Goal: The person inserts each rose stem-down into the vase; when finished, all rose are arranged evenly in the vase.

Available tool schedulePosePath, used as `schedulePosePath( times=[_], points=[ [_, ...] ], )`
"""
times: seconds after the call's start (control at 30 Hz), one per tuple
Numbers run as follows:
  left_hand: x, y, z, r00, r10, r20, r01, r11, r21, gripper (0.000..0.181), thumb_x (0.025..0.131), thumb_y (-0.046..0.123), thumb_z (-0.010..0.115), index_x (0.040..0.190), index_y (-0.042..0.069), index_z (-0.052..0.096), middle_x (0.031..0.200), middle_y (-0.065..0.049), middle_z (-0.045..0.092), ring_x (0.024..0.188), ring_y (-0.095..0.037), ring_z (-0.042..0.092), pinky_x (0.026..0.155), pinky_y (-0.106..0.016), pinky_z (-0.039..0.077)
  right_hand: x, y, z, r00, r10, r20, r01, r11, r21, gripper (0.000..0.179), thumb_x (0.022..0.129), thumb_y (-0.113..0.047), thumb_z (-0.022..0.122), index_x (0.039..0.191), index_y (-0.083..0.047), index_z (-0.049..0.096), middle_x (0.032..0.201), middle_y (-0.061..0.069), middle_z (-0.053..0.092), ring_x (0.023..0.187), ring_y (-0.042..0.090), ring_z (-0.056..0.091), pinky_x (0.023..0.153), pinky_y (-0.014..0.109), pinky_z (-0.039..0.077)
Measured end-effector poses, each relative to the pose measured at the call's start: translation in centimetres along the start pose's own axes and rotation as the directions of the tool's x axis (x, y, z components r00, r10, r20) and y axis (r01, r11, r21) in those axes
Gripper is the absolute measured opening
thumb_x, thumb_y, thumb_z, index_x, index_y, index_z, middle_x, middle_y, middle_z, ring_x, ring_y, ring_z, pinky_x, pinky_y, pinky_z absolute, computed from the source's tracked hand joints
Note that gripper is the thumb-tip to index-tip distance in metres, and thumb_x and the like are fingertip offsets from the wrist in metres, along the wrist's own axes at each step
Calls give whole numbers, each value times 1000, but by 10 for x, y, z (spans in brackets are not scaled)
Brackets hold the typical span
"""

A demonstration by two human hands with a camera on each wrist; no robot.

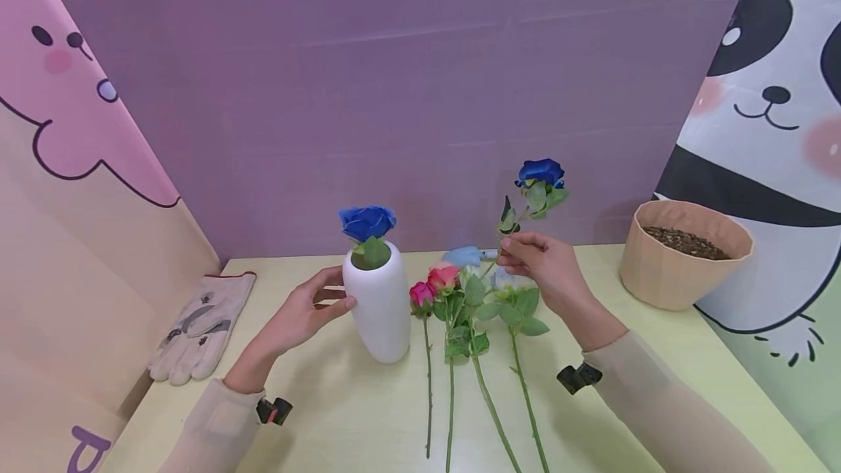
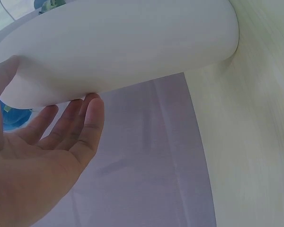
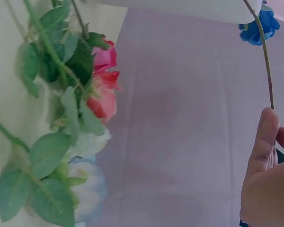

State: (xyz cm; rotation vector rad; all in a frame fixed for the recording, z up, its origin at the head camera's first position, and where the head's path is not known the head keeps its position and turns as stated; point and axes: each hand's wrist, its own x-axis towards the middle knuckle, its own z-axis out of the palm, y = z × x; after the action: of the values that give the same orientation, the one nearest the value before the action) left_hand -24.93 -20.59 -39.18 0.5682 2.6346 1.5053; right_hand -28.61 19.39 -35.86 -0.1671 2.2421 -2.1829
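A white vase [image 1: 379,312] stands on the table with a blue rose [image 1: 368,223] in its mouth. My left hand [image 1: 312,312] holds the vase's upper side; in the left wrist view its thumb and fingertips touch the white wall [image 2: 123,47]. Held up right of the vase is a second blue rose [image 1: 541,174]. My right hand [image 1: 542,268] pinches its stem between thumb and fingers, below the leaves. The right wrist view shows the bare stem [image 3: 266,61] crossing in front of the vase. Its lower end is out of that view.
Several roses lie side by side between the hands: a magenta one [image 1: 422,294], a coral one [image 1: 443,278], and paler ones. Behind them is a light blue tool [image 1: 462,256]. A soil-filled pot [image 1: 657,276] stands right; gloves [image 1: 200,327] lie left.
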Motion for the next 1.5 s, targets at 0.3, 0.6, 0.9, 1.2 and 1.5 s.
schedulePosePath(
  times=[0.3,0.6,0.9,1.2,1.5],
  points=[
    [0,-1,0,1000,-5,4,5,1000,-4,64,94,39,69,149,23,41,144,-10,52,128,-35,57,98,-45,56,3,-15,13,1000,-6,-11,6,1000,8,51,96,-30,68,131,5,56,94,-9,72,83,5,73,84,26,61],
    [2,-4,-1,1000,0,3,0,1000,5,64,94,40,69,149,23,41,144,-10,52,128,-35,58,98,-44,56,9,-25,26,999,-10,-42,11,1000,19,44,95,-31,69,125,0,60,91,-7,74,82,7,73,82,26,61],
    [1,-2,0,1000,0,2,0,1000,5,63,94,39,69,149,23,41,143,-10,52,128,-35,58,98,-45,56,15,-34,40,998,-31,-54,35,996,76,42,94,-31,70,122,-2,61,92,-4,73,81,7,73,80,25,61],
    [1,-1,0,1000,-9,5,9,1000,-3,64,94,40,69,149,23,41,144,-10,52,128,-37,57,99,-45,56,18,-42,50,997,-41,-70,48,994,97,43,94,-34,70,123,-4,62,92,-3,73,83,8,73,84,27,61],
    [0,1,0,1000,4,5,-4,1000,0,63,95,38,68,149,22,41,143,-12,52,128,-38,57,98,-46,56,20,-50,56,992,-58,-114,79,979,189,43,95,-29,70,126,0,60,93,-1,74,84,8,73,83,25,61]
  ],
)
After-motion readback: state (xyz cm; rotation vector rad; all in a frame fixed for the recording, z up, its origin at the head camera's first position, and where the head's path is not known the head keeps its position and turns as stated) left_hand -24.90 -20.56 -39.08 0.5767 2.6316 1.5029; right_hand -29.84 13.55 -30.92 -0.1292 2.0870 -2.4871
